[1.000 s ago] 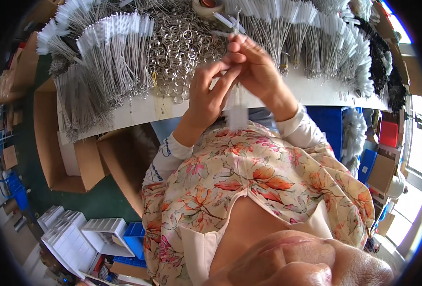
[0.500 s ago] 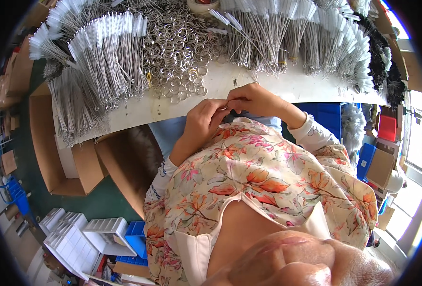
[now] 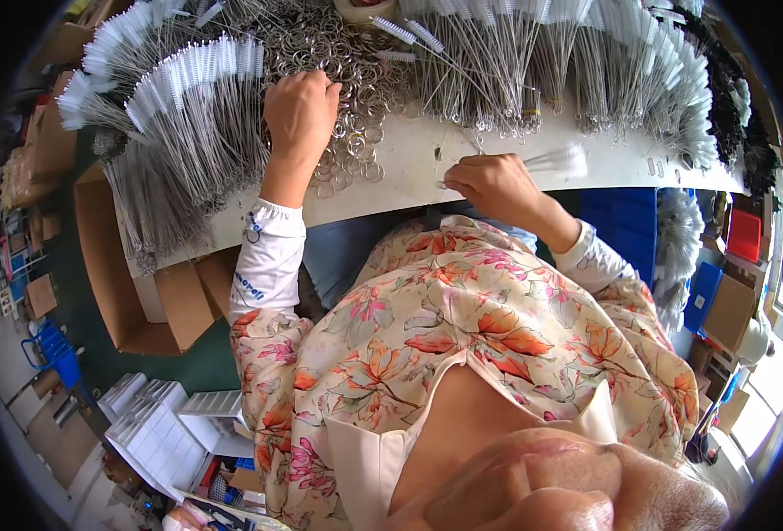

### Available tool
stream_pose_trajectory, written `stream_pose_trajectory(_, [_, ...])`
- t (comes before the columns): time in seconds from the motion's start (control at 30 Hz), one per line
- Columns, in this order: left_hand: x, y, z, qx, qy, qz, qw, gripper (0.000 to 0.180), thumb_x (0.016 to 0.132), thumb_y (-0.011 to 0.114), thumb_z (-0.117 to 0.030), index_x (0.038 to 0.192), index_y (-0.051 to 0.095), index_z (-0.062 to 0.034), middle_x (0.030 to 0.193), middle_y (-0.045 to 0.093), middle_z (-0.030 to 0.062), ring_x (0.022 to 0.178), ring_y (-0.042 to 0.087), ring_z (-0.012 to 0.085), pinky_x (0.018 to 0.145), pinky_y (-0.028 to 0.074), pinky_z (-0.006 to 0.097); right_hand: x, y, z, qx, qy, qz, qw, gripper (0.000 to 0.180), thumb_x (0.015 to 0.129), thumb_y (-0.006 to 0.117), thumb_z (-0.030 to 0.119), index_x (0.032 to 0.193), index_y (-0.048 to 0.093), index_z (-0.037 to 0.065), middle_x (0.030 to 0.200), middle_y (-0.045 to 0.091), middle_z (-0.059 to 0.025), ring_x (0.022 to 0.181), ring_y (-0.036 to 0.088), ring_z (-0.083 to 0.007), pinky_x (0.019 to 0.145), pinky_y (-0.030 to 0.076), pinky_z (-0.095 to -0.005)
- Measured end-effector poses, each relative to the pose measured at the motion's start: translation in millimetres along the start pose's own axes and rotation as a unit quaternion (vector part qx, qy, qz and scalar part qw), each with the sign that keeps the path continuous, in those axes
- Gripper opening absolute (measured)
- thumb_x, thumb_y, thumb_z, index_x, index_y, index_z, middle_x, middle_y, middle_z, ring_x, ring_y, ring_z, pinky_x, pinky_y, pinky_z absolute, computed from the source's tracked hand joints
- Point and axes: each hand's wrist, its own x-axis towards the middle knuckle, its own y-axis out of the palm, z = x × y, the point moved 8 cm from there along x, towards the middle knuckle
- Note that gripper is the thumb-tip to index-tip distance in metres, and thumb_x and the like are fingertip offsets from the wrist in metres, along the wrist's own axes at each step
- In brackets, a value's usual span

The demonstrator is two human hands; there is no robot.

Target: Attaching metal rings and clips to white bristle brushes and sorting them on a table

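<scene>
My left hand (image 3: pixel 301 113) reaches over the pile of metal split rings (image 3: pixel 356 146) at the table's middle left. Its fingers bend down into the rings, and their tips are hidden. Closer to the front edge, my right hand (image 3: pixel 496 186) is closed on a thin wire brush (image 3: pixel 570 161). The brush's pale bristle end sticks out to the right and is smeared by motion. A small shiny bit shows at the right thumb and forefinger; I cannot tell whether it is a ring or a nail.
Bundles of wire brushes (image 3: pixel 199 106) stand left of the rings, and more brushes (image 3: pixel 489 66) lie to the right. Dark brushes (image 3: pixel 732 115) edge the far right. A round tub (image 3: pixel 367 11) sits at the back. Cardboard boxes (image 3: pixel 126 301) and a blue bin (image 3: pixel 620 221) flank the table (image 3: pixel 409 164).
My hands were together at the table's front edge. The left has moved away and up to the rings; the right has shifted slightly right, and the brush's bristle end now shows.
</scene>
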Motion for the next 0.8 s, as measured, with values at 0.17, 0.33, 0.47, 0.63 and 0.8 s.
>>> stream_pose_trajectory(0.17, [-4, -36, -4, -0.056, -0.02, -0.093, 0.994, 0.014, 0.076, 0.069, -0.018, 0.076, 0.065, -0.0045, 0.07, 0.063, 0.008, 0.063, 0.059, 0.0243, 0.061, 0.047, 0.033, 17, -39, -2, 0.303, 0.089, -0.12, 0.941, 0.012, 0.084, 0.06, 0.006, 0.093, 0.065, 0.0, 0.072, 0.063, -0.0086, 0.063, 0.06, -0.0119, 0.06, 0.048, -0.0242])
stream_pose_trajectory(0.33, [-26, -59, -7, -0.227, -0.161, -0.163, 0.946, 0.012, 0.082, 0.066, -0.013, 0.086, 0.066, -0.0015, 0.069, 0.065, 0.0043, 0.06, 0.059, 0.0081, 0.054, 0.045, 0.021, 49, -51, 15, 0.443, 0.058, -0.149, 0.882, 0.013, 0.085, 0.062, 0.01, 0.092, 0.064, -0.001, 0.073, 0.06, -0.0051, 0.065, 0.054, -0.0077, 0.059, 0.044, -0.0229])
stream_pose_trajectory(0.47, [-22, -65, -8, -0.134, -0.096, -0.209, 0.964, 0.011, 0.083, 0.064, -0.012, 0.085, 0.066, -0.0016, 0.066, 0.064, 0.0041, 0.056, 0.057, 0.0083, 0.053, 0.045, 0.022, 67, -50, 30, 0.419, 0.033, -0.147, 0.895, 0.015, 0.084, 0.064, 0.015, 0.09, 0.064, 0.001, 0.075, 0.054, -0.0041, 0.06, 0.047, -0.0079, 0.055, 0.04, -0.0236])
stream_pose_trajectory(0.63, [-29, -54, -15, -0.475, -0.212, -0.144, 0.842, 0.015, 0.089, 0.058, -0.016, 0.088, 0.062, -0.0013, 0.075, 0.063, 0.0051, 0.056, 0.054, 0.0079, 0.052, 0.044, 0.02, 66, -51, 33, 0.387, 0.017, -0.177, 0.905, 0.017, 0.084, 0.064, 0.017, 0.09, 0.066, 0.001, 0.093, 0.059, -0.0061, 0.071, 0.055, -0.0097, 0.062, 0.046, -0.0236])
stream_pose_trajectory(0.8, [-41, -38, -49, -0.731, -0.25, -0.059, 0.632, 0.013, 0.092, 0.054, -0.014, 0.09, 0.058, -0.0014, 0.077, 0.059, 0.0023, 0.058, 0.049, 0.0047, 0.053, 0.042, 0.018, 61, -62, 47, 0.445, -0.004, -0.209, 0.871, 0.015, 0.084, 0.064, 0.013, 0.091, 0.066, 0.0, 0.1, 0.059, -0.0091, 0.082, 0.059, -0.0142, 0.07, 0.05, -0.0258])
